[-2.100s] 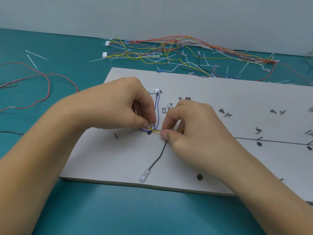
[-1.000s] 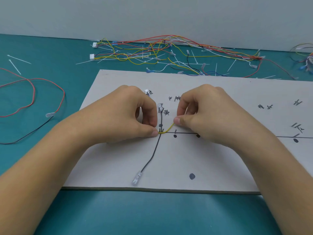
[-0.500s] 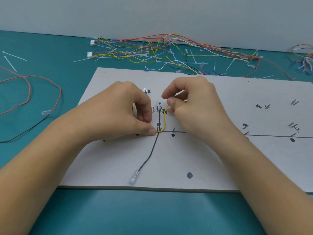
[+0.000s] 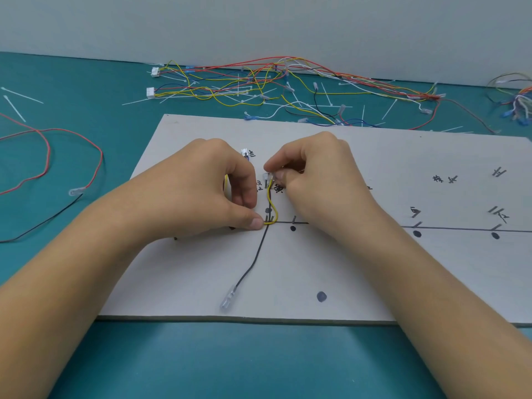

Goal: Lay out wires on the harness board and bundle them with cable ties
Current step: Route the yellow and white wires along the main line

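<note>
Since a second ago the right hand (image 4: 319, 180) has carried the free end of the yellow wire (image 4: 272, 205) from the drawn horizontal line up and to the left, so the wire now rises in a narrow loop just beside the black wire (image 4: 253, 260). This hand pinches the wire's clear end piece between thumb and forefinger, with the other fingers curled. The left hand (image 4: 201, 191) has stayed in its place: its fingers are curled and the thumb tip pins the yellow wire to the harness board (image 4: 403, 283) where the drawn lines cross. The black wire runs from this crossing down and to the left and ends in a clear terminal (image 4: 228, 301) near the front edge of the board.

The board is a pale grey sheet with black dots, ticks and handwritten marks, and it lies flat on a teal table (image 4: 259, 364). Behind the board a loose heap of wires (image 4: 259, 84) in many colours spreads along the foot of a plain light wall (image 4: 259, 24). White cable ties (image 4: 17, 95) lie scattered on the left, near a red wire (image 4: 46, 145)
</note>
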A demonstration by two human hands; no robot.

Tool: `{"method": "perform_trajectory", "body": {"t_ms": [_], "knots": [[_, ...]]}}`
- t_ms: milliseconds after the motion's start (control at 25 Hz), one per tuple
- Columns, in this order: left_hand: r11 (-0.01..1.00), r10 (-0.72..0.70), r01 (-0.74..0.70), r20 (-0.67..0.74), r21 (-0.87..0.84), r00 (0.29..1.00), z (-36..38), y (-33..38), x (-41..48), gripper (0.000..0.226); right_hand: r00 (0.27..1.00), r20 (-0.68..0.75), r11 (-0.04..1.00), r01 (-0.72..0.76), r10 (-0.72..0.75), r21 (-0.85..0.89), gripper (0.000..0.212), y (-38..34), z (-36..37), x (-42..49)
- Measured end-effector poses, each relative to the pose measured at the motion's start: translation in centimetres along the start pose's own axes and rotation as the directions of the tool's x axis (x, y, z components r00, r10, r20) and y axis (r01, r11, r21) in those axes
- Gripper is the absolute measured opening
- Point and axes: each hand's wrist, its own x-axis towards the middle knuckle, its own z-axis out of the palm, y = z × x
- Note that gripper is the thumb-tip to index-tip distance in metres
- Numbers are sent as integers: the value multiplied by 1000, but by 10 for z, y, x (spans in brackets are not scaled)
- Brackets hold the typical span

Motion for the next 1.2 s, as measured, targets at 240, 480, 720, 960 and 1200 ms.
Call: {"method": "perform_trajectory", "body": {"t_ms": [240, 480, 720, 960, 1200], "knots": [[1000, -7, 7, 13, -14, 1000, 1, -1, 0, 23, 996, 64, 976, 71, -59, -205, 17, 0, -9, -3], [1000, 0, 0, 8, -6, 1000, 0, -2, 0, 24, 990, 99, 965, 124, -104, -230, 5, 0, -11, -10], [1000, 21, -21, 11, 2, 1000, 0, -1, -2, 25, 976, 92, 962, 211, -197, -171, 17, 1, -9, -18], [999, 39, -39, -33, -14, 999, -8, 0, -5, 23, 988, 80, 975, 145, -133, -170, 13, 5, -11, -12], [997, -71, 70, -196, -14, 978, -20, -12, -2, 13, 988, 60, 974, 152, -144, -169, 21, 7, -4, -12]]}}
